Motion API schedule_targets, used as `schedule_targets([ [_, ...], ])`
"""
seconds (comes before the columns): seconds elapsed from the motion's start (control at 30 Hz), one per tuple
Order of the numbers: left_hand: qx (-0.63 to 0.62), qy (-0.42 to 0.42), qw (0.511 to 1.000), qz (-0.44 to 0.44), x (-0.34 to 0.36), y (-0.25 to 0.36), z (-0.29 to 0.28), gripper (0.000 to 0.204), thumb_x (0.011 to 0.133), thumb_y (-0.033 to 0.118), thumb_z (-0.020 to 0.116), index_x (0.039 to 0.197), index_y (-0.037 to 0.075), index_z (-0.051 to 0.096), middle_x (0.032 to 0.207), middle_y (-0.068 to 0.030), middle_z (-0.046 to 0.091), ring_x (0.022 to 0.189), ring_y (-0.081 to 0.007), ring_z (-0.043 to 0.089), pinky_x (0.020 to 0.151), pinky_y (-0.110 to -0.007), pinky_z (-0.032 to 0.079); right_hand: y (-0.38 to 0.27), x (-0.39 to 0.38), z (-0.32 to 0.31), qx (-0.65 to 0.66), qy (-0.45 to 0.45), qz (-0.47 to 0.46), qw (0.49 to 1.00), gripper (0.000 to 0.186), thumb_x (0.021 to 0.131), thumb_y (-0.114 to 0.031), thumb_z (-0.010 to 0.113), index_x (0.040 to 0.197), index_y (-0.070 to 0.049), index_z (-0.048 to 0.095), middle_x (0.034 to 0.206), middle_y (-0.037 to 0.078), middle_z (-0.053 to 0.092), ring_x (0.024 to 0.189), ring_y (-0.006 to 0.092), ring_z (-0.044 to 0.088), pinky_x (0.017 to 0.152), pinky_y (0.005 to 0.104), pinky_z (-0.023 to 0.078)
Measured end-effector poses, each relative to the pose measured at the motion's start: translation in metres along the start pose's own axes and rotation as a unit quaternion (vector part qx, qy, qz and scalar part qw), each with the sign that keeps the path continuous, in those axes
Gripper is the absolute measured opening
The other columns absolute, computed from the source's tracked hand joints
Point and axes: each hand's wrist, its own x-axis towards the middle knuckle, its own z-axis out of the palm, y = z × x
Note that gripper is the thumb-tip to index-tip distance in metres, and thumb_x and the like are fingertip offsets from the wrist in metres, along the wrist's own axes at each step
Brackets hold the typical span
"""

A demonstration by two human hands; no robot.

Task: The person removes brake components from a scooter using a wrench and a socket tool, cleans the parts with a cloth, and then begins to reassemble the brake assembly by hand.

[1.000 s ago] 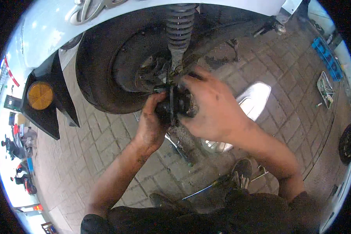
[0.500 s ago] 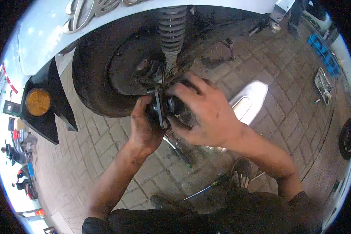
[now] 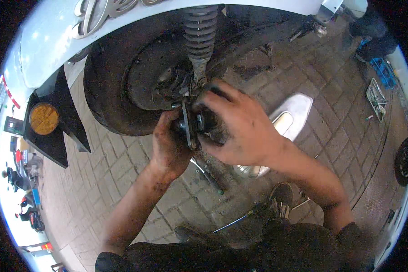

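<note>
Between my two hands is a dark, greasy metal part [image 3: 189,124] with a flat grey plate and black rounded pieces on both sides. My left hand [image 3: 167,149], its skin blackened with grease, wraps around the left side from below. My right hand [image 3: 249,129] curls over the black piece on the other side, fingers and thumb bent around it; its fingertips are partly hidden. Just behind the hands stand a scooter's wheel [image 3: 106,97] and its coil-spring shock absorber [image 3: 200,36], above which curves the pale body panel [image 3: 54,43].
A long silver cover [image 3: 299,109] lies on the paving right of my hands. Below them are a tool with a dark handle [image 3: 211,179] and a thin metal rod [image 3: 235,222]. A black bracket with an orange reflector [image 3: 44,119] juts out left. Far right are a blue crate [image 3: 383,72] and a person [image 3: 371,34].
The held part has turned slightly, and my right hand has shifted a little on it. At the far upper right, the person has moved rightward, now partly covering the blue crate.
</note>
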Motion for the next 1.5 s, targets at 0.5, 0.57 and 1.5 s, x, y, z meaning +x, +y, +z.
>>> schedule_targets([
  [0.5, 0.018, -0.001, 1.000, -0.008, -0.009, 0.008, 0.013, 0.060, 0.095, 0.058, 0.042, 0.132, 0.012, 0.053, 0.129, -0.0075, 0.059, 0.120, -0.0271, 0.056, 0.102, -0.048, 0.045, 0.016, 0.017, -0.006, -0.001, -0.009, -0.009, 1.000, 0.078, 0.062, -0.031, 0.085, 0.128, -0.002, 0.055, 0.125, 0.022, 0.059, 0.124, 0.0409, 0.051, 0.105, 0.0487, 0.041],
  [0.57, 0.016, 0.004, 1.000, -0.004, -0.004, 0.004, 0.009, 0.061, 0.095, 0.058, 0.042, 0.133, 0.012, 0.053, 0.130, -0.0080, 0.059, 0.121, -0.0272, 0.056, 0.103, -0.048, 0.044, 0.013, 0.018, -0.007, 0.012, -0.012, -0.005, 1.000, 0.076, 0.062, -0.030, 0.083, 0.126, -0.001, 0.056, 0.122, 0.024, 0.059, 0.120, 0.0420, 0.052, 0.102, 0.0487, 0.043],
  [1.5, 0.013, 0.065, 0.998, 0.008, -0.004, 0.007, 0.014, 0.053, 0.100, 0.047, 0.035, 0.131, 0.008, 0.053, 0.126, -0.0099, 0.060, 0.118, -0.0255, 0.057, 0.103, -0.045, 0.045, 0.015, 0.025, 0.006, 0.052, -0.002, 0.027, 0.998, 0.073, 0.058, -0.028, 0.087, 0.120, -0.001, 0.060, 0.122, 0.025, 0.060, 0.119, 0.0398, 0.055, 0.103, 0.0445, 0.043],
])
